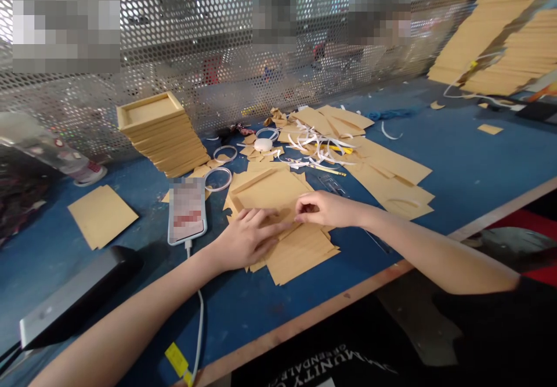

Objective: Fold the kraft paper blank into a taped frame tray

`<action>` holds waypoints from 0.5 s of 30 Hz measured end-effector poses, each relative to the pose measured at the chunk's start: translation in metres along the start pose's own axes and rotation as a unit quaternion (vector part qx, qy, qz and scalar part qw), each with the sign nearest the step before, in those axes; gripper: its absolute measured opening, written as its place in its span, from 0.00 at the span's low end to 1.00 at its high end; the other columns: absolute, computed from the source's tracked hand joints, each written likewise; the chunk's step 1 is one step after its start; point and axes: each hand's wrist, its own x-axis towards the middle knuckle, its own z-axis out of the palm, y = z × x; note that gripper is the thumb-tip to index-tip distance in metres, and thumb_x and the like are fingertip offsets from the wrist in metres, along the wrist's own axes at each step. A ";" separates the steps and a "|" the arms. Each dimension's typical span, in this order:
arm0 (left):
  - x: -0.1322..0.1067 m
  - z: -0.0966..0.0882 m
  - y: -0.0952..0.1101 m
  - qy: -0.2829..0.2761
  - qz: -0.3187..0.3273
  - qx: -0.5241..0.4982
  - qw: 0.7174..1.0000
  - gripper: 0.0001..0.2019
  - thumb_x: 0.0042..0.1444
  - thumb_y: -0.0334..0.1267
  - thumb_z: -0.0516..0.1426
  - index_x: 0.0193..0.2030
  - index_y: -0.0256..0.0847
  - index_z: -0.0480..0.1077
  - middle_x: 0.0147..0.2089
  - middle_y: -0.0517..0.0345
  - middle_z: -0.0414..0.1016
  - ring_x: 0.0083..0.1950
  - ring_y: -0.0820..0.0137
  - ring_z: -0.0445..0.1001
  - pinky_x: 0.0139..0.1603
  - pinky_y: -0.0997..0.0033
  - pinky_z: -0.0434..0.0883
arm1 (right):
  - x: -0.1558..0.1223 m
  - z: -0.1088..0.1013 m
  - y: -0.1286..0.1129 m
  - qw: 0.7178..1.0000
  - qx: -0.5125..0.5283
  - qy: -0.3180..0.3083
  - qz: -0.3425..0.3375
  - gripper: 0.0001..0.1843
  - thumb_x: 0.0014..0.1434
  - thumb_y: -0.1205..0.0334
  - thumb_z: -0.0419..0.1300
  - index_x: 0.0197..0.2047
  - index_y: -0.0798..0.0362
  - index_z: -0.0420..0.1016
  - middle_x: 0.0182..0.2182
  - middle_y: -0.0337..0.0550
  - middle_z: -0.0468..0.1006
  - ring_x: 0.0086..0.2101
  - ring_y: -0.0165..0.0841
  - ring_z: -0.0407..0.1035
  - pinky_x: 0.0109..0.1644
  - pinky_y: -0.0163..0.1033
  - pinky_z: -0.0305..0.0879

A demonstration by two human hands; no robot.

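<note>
In front of me lies a shallow brown cardboard tray (274,187) with folded-up edges, on top of loose flat cardboard sheets (300,256). My left hand (250,239) rests on the tray's near left part, palm down with its fingers stretched to the right. At the near right side of the tray, my right hand (319,208) has thumb and fingertips pinched together, close to the left fingertips. Whatever sits in that pinch is too small or hidden to make out.
Stacked finished trays (163,134) stand at the back left, beside a plugged-in phone (187,210). White paper strips (319,149) and cardboard pieces (391,166) clutter the back. A black device (82,297) lies left. Tall cardboard stacks (483,33) stand far right, and a perforated metal screen (226,44) runs behind.
</note>
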 end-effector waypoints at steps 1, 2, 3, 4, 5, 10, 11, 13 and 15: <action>0.000 0.000 0.000 -0.005 0.008 0.007 1.000 0.21 0.67 0.38 0.47 0.66 0.52 0.58 0.61 0.49 0.64 0.59 0.61 0.65 0.56 0.58 0.62 | 0.000 -0.001 0.001 1.000 -0.012 0.000 -0.007 0.10 0.60 0.55 0.58 0.34 0.53 0.72 0.30 0.40 0.73 0.30 0.30 0.64 0.33 0.36 0.57; 0.000 0.000 0.000 -0.008 0.014 0.014 1.000 0.22 0.67 0.38 0.47 0.66 0.52 0.57 0.62 0.49 0.63 0.60 0.61 0.64 0.57 0.58 0.62 | 0.000 -0.001 0.001 1.000 -0.025 0.001 -0.013 0.10 0.60 0.55 0.58 0.33 0.53 0.72 0.31 0.40 0.73 0.30 0.30 0.64 0.33 0.37 0.57; 0.000 0.000 0.000 -0.011 0.019 0.020 1.000 0.22 0.67 0.37 0.46 0.67 0.52 0.57 0.63 0.48 0.63 0.61 0.60 0.64 0.58 0.57 0.61 | 0.000 -0.001 0.001 0.999 -0.038 0.001 -0.018 0.10 0.61 0.55 0.57 0.33 0.53 0.72 0.31 0.41 0.73 0.31 0.31 0.64 0.33 0.37 0.57; 0.000 0.000 0.000 -0.013 0.024 0.025 0.999 0.22 0.67 0.37 0.46 0.67 0.51 0.57 0.64 0.48 0.62 0.61 0.61 0.63 0.58 0.57 0.61 | 0.001 -0.001 0.001 0.999 -0.049 0.001 -0.022 0.11 0.61 0.55 0.57 0.33 0.53 0.72 0.32 0.42 0.73 0.31 0.31 0.64 0.34 0.37 0.57; 0.000 0.001 0.000 -0.015 0.028 0.030 0.999 0.22 0.67 0.36 0.45 0.67 0.51 0.57 0.64 0.48 0.61 0.61 0.61 0.63 0.59 0.57 0.60 | 0.001 0.000 0.001 0.998 -0.061 0.001 -0.025 0.11 0.61 0.56 0.56 0.33 0.53 0.72 0.32 0.42 0.73 0.31 0.31 0.64 0.34 0.37 0.57; -0.001 0.005 -0.001 -0.022 0.033 0.037 0.999 0.22 0.67 0.35 0.45 0.66 0.51 0.59 0.67 0.51 0.59 0.62 0.59 0.62 0.59 0.55 0.60 | 0.001 0.004 0.000 0.991 -0.118 0.010 -0.055 0.09 0.62 0.60 0.56 0.32 0.54 0.71 0.33 0.44 0.72 0.33 0.33 0.65 0.38 0.39 0.59; -0.001 0.005 -0.001 -0.023 0.033 0.037 0.999 0.22 0.67 0.36 0.45 0.66 0.51 0.60 0.67 0.51 0.59 0.62 0.59 0.62 0.58 0.55 0.60 | 0.001 0.005 -0.001 0.990 -0.127 0.011 -0.061 0.08 0.62 0.61 0.56 0.32 0.54 0.71 0.33 0.44 0.72 0.34 0.33 0.65 0.38 0.39 0.59; -0.001 0.005 -0.001 -0.024 0.033 0.038 0.998 0.22 0.67 0.36 0.45 0.66 0.51 0.60 0.68 0.52 0.59 0.62 0.59 0.62 0.59 0.55 0.60 | 0.001 0.006 -0.002 0.988 -0.138 0.012 -0.066 0.08 0.62 0.61 0.56 0.32 0.54 0.71 0.32 0.44 0.72 0.34 0.33 0.65 0.39 0.39 0.59; -0.001 0.006 -0.001 -0.025 0.033 0.043 0.998 0.22 0.67 0.36 0.44 0.66 0.51 0.60 0.67 0.52 0.59 0.62 0.59 0.62 0.59 0.55 0.59 | 0.000 0.005 -0.001 0.989 -0.132 0.012 -0.062 0.08 0.62 0.61 0.56 0.32 0.54 0.71 0.32 0.44 0.72 0.34 0.33 0.65 0.38 0.39 0.59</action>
